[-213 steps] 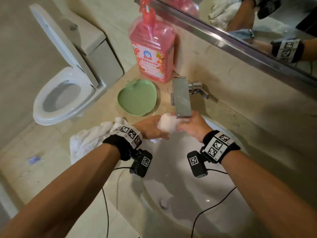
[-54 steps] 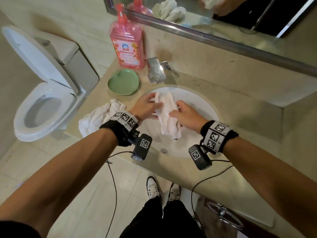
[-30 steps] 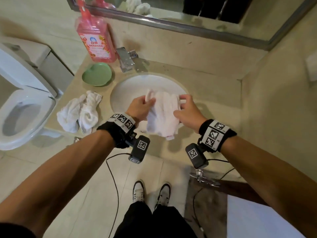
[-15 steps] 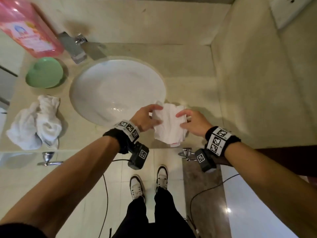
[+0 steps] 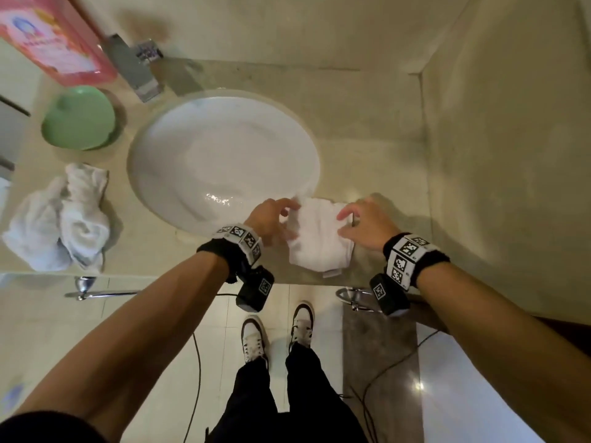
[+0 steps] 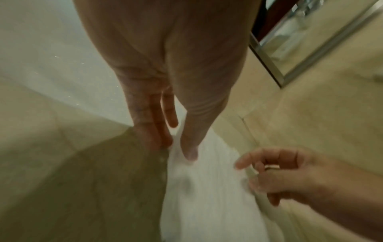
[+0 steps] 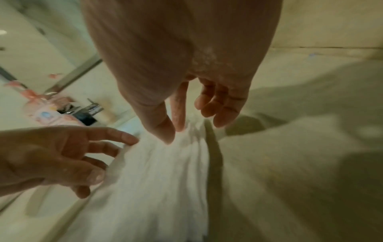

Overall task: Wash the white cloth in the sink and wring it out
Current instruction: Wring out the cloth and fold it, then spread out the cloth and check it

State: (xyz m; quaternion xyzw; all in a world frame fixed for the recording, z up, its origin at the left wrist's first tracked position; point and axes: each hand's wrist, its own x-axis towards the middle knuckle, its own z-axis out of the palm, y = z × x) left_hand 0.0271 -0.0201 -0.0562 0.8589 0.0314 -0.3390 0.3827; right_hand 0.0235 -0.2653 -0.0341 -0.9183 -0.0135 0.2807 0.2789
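The white cloth lies folded flat on the beige counter, just right of the white sink, near the front edge. My left hand touches its left edge with straight fingers; in the left wrist view the thumb rests on the cloth. My right hand hovers at its right edge, fingers loosely spread. In the right wrist view its thumb and forefinger tips just touch the cloth. Neither hand grips it. The faucet stands behind the sink, and no water runs.
A second crumpled white cloth lies on the counter left of the sink. A green dish and a pink soap bottle stand at the back left. A wall closes the counter on the right. A chrome towel ring hangs below the counter's front edge.
Both hands carried the cloth from over the sink to the counter on its right and laid it down. Their fingers have loosened from it.
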